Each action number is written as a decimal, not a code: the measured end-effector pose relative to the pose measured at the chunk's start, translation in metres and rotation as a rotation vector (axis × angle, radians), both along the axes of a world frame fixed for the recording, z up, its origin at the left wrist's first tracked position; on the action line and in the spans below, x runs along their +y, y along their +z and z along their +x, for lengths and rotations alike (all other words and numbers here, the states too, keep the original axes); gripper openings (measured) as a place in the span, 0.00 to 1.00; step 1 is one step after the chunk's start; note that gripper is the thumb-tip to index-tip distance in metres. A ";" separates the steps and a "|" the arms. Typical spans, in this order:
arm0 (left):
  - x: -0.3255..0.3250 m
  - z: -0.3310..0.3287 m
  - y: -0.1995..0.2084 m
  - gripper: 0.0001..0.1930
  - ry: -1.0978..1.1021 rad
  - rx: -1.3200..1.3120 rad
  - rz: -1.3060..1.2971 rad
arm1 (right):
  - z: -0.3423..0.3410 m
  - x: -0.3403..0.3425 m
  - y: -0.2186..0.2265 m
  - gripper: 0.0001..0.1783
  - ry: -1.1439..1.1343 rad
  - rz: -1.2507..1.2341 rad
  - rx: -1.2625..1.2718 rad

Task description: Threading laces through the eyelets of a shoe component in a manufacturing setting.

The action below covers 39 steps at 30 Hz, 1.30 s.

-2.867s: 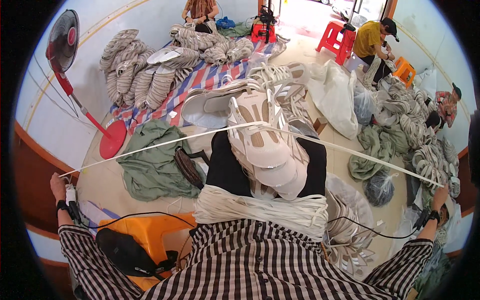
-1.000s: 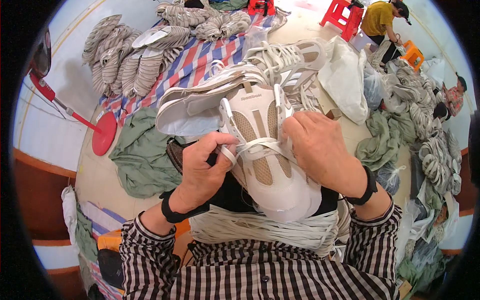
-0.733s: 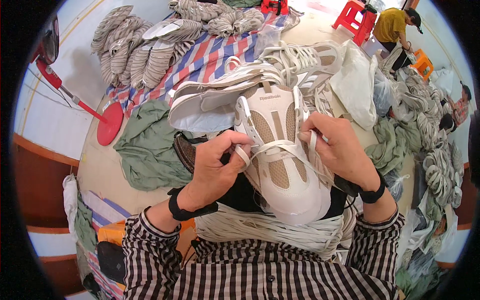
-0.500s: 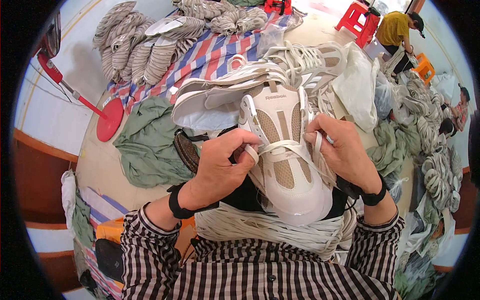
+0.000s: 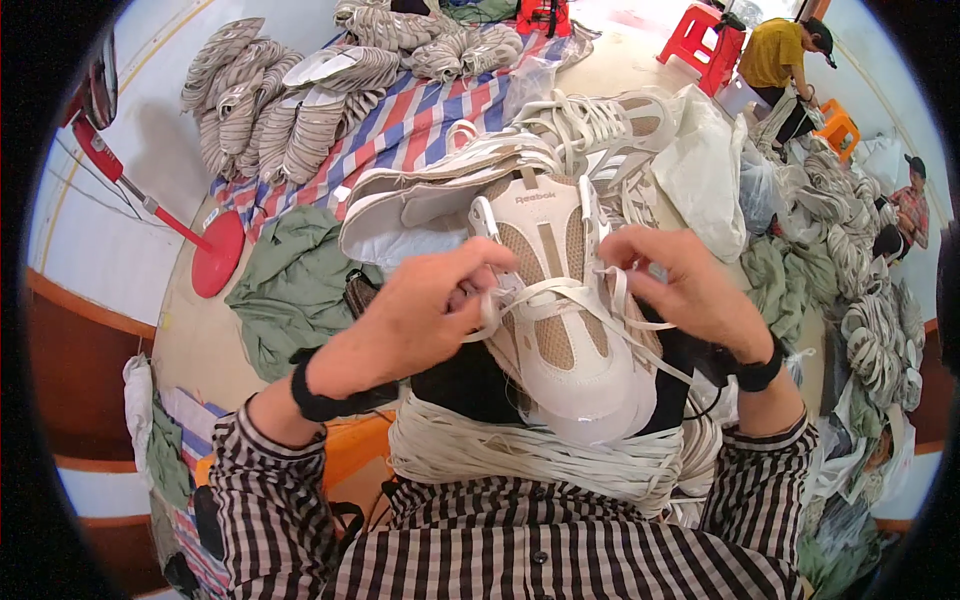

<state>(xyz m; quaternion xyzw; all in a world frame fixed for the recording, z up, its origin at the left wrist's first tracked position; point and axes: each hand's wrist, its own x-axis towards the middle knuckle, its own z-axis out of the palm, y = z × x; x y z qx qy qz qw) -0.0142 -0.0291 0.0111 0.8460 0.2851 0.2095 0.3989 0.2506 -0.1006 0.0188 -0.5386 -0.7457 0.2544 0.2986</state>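
Note:
A beige and white shoe upper (image 5: 575, 385) lies in front of me, toe toward my body, tongue pointing away. A white shoelace (image 5: 560, 287) crosses its lower eyelets. On the shoe's left side my left hand (image 5: 420, 310) is closed, pinching one end of the lace. My right hand (image 5: 690, 290) is closed at the right eyelets, thumb and finger on the other end, whose tail hangs over the upper's side. Beyond the tongue lies a stack of unlaced uppers (image 5: 400, 225), and past it a laced upper (image 5: 580, 130). A bundle of white laces (image 5: 540, 460) rests across my lap.
Bundled uppers (image 5: 300, 110) lie on a striped sheet (image 5: 400, 130) at the far left. Green cloth (image 5: 290, 290) and a red round stand base (image 5: 217, 255) are on the left. At right are a white sack (image 5: 705, 175), more bundles (image 5: 870, 340), a red stool (image 5: 700, 45) and two people.
Both hands have shifted slightly, the left one outward and to the left, drawing the lace out at the eyelets. The right lace tail now hangs longer over the upper's side.

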 end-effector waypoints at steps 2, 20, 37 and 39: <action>0.010 -0.008 0.003 0.13 0.022 -0.049 0.200 | 0.014 0.004 0.004 0.09 -0.063 0.138 -0.036; 0.049 0.045 0.052 0.10 -0.750 0.459 0.359 | -0.007 0.054 0.061 0.08 0.677 0.111 -0.610; 0.033 0.034 0.033 0.10 -0.631 0.318 0.540 | -0.002 0.041 0.043 0.07 0.644 0.247 -0.589; 0.032 0.033 0.035 0.09 -0.622 0.334 0.539 | -0.002 0.041 0.039 0.06 0.638 0.289 -0.581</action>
